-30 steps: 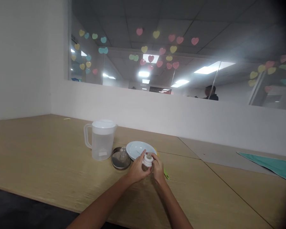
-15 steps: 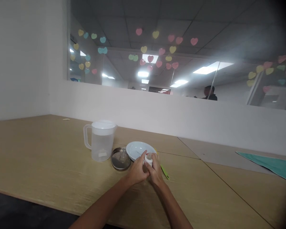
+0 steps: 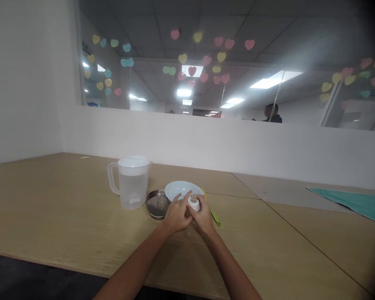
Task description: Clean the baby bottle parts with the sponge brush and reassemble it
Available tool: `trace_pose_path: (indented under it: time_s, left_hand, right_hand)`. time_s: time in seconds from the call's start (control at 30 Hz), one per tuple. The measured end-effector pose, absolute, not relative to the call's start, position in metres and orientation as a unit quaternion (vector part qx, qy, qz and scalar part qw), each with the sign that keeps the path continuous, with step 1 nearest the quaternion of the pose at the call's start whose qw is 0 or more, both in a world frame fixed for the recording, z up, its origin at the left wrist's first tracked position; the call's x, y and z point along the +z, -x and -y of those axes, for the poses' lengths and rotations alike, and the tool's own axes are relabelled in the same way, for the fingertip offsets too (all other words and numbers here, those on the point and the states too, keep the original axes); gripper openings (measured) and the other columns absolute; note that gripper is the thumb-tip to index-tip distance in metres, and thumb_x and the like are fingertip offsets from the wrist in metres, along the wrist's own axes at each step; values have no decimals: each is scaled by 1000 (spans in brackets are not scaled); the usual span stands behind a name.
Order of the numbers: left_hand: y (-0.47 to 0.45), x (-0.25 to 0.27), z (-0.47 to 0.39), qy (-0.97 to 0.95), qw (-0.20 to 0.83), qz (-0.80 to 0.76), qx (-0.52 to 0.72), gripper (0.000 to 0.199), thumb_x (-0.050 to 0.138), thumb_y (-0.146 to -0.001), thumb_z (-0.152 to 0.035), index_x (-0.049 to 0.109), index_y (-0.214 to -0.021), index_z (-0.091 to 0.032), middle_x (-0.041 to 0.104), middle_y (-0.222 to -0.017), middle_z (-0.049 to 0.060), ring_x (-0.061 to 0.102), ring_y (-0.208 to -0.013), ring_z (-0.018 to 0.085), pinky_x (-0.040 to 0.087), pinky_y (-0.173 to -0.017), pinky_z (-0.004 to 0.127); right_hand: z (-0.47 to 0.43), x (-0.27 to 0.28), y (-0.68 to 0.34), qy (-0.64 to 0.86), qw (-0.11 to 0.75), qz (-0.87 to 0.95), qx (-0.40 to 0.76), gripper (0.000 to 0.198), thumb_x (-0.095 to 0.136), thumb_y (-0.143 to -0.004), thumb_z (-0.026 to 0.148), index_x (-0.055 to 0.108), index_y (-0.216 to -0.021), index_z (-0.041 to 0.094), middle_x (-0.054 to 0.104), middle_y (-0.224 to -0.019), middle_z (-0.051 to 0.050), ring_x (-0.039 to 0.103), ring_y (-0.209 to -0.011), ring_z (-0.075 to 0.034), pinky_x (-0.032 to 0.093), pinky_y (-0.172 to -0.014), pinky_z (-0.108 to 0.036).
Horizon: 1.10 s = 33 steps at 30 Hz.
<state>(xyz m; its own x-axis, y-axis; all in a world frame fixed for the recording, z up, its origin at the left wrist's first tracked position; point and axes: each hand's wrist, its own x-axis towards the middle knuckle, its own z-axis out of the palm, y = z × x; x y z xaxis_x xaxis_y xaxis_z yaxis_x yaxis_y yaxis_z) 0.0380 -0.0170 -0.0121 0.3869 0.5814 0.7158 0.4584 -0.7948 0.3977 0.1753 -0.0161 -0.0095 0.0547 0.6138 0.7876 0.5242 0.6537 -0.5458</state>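
Left hand (image 3: 175,214) curled around a small white-capped bottle (image 3: 194,204), fingers closed on its near-left side, index finger raised toward the cap. Bottle held upright just above the wooden table (image 3: 65,216), between both hands, in front of the pale plate (image 3: 181,189). Farther left on the table: clear plastic jug (image 3: 131,181) with a white lid and handle turned left, part full of water. Just right of the jug, touching or nearly touching the plate: round metal dish (image 3: 154,205) with a small clear piece standing in it. Right hand (image 3: 203,214) wrapped on the bottle's right side, fingertips pressed to the cap, knuckles meeting the left hand. Green strip (image 3: 215,218) lying on the table just right of that hand. Far right: teal cloth (image 3: 353,202) spread flat, well apart from both hands.
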Motion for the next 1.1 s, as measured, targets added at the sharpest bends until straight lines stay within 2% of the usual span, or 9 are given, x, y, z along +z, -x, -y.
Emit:
trace_pose_path:
  time_s: [0.1, 0.27, 0.4, 0.53, 0.63, 0.73, 0.93, 1.0, 1.1]
  left_hand:
    - [-26, -11, 12, -819, 57, -307, 481, 76, 55, -69, -24, 30, -140, -19, 64, -116, 8, 56, -110, 25, 23, -111, 50]
    - [-9, -22, -11, -637, 84, -437, 630, 53, 41, -75, -17, 45, -128, -19, 64, -112, 6, 57, -108, 23, 40, -97, 40]
    - [3, -26, -25, -628, 39, -578, 520, 50, 42, -74, -10, 48, -124, -16, 60, -120, 12, 52, -114, 25, 39, -98, 38]
    - [6, -24, -26, -670, -3, -640, 376, 43, 49, -75, -13, 51, -118, -16, 60, -111, 15, 52, -112, 29, 38, -96, 40]
    - [3, -24, -25, -634, 11, -679, 370, 50, 56, -75, -21, 45, -123, -14, 54, -115, 18, 51, -112, 32, 39, -94, 42]
    - [3, -23, -26, -569, 73, -694, 436, 57, 59, -75, -24, 37, -128, -14, 49, -117, 17, 54, -106, 29, 44, -88, 39]
    - [-1, -3, -11, -499, -6, -510, 701, 48, 56, -84, -37, 39, -124, -17, 45, -108, 10, 51, -103, 24, 44, -93, 39]
    - [-10, 1, -2, -538, -25, -420, 730, 41, 53, -87, -39, 41, -121, -19, 47, -109, 10, 51, -103, 22, 44, -93, 37]
    - [-29, 0, 12, -645, -44, -320, 693, 33, 51, -90, -37, 44, -117, -21, 49, -112, 9, 50, -109, 20, 41, -98, 35]
  right_hand:
    - [18, -11, -173, 414, 584, 698, 5, 31, 64, -74, 41, 58, -96, 21, 60, -90, -5, 55, -87, -22, 45, -79, -36]
    - [22, -11, -172, 419, 558, 716, -11, 38, 62, -76, 45, 57, -104, 20, 60, -94, -6, 56, -87, -22, 46, -77, -34]
    - [24, -10, -172, 416, 551, 723, -20, 40, 62, -77, 47, 56, -106, 20, 60, -96, -7, 57, -90, -22, 46, -79, -35]
    - [25, -9, -173, 417, 551, 723, -28, 40, 61, -77, 47, 57, -106, 20, 60, -96, -6, 58, -89, -22, 46, -78, -34]
    - [25, -8, -173, 414, 551, 724, -29, 40, 61, -77, 47, 57, -106, 20, 60, -95, -6, 58, -89, -22, 47, -78, -34]
    - [25, -8, -174, 411, 551, 726, -27, 41, 61, -77, 47, 56, -107, 20, 60, -95, -6, 58, -88, -22, 47, -78, -34]
    - [23, -10, -173, 423, 554, 716, -20, 50, 63, -75, 48, 52, -115, 19, 60, -96, -6, 57, -86, -21, 47, -76, -34]
    - [23, -11, -173, 425, 555, 715, -16, 53, 64, -75, 47, 51, -118, 19, 60, -96, -6, 57, -84, -21, 47, -77, -34]
    - [23, -12, -172, 419, 551, 721, -17, 53, 63, -76, 43, 49, -120, 18, 59, -98, -7, 57, -86, -21, 47, -78, -35]
